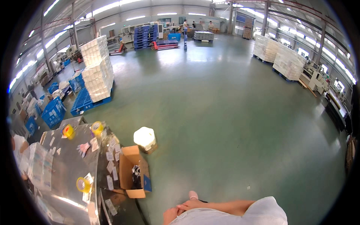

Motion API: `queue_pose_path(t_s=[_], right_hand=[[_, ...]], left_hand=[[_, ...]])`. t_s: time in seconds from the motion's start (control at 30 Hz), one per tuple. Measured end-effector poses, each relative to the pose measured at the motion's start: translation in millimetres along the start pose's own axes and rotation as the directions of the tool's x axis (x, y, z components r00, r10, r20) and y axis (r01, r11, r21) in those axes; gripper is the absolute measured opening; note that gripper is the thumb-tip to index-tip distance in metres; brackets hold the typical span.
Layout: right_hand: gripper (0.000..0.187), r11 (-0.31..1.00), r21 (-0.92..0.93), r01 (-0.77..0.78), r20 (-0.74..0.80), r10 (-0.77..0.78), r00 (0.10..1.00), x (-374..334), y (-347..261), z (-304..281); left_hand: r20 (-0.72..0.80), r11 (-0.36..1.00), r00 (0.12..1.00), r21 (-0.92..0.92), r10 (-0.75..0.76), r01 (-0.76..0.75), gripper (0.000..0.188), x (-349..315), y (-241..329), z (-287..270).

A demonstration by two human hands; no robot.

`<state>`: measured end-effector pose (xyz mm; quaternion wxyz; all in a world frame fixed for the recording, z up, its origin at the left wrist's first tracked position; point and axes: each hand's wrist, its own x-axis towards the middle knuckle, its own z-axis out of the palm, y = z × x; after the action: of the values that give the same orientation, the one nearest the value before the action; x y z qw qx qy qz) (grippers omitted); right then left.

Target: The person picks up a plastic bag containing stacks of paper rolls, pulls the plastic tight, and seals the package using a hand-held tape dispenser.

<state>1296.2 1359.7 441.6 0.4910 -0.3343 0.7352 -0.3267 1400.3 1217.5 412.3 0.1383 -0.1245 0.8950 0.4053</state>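
Note:
At the bottom edge, my right hand lies across my left hand in front of my white shirt. The fingers of my right hand are closed together over the left, and no object shows between them. Most fingers of my left hand are hidden. A pinkish shoe tip shows just beyond my hands. To their left stands an open cardboard box with dark and white items inside. Beside that box is a metal-topped table bearing yellow tape rolls and a pinkish glove.
A white-topped bucket stands beyond the box. At the table's left, a person is by a wrapped pack. Blue pallets carry wrapped stacks. Wrapped loads and machines line the right; red pallet jacks stand far off.

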Motion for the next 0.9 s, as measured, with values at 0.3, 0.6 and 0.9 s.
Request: queue_pose_path(t_s=[0.3, 0.6, 0.9], right_hand=[[0.049, 0.988, -0.035, -0.152, -0.376, 0.128, 0.918, -9.2, 69.4, -115.3], [0.047, 0.761, 0.644, 0.074, -0.501, 0.346, 0.793, -2.9, 74.6, -180.8], [0.047, 0.937, 0.348, 0.001, -0.539, 0.199, 0.818, 77.1, 57.3, -297.8]], left_hand=[[0.358, 0.976, 0.920, -0.196, 0.158, -0.091, 0.032, 155.6, 86.0, 1.2], [0.640, 0.909, 0.760, -0.374, 0.110, 0.184, 0.034, 255.8, 136.5, -14.7], [0.626, 0.817, 0.706, -0.565, 0.331, 0.117, 0.042, 392.0, 110.8, -53.8]])
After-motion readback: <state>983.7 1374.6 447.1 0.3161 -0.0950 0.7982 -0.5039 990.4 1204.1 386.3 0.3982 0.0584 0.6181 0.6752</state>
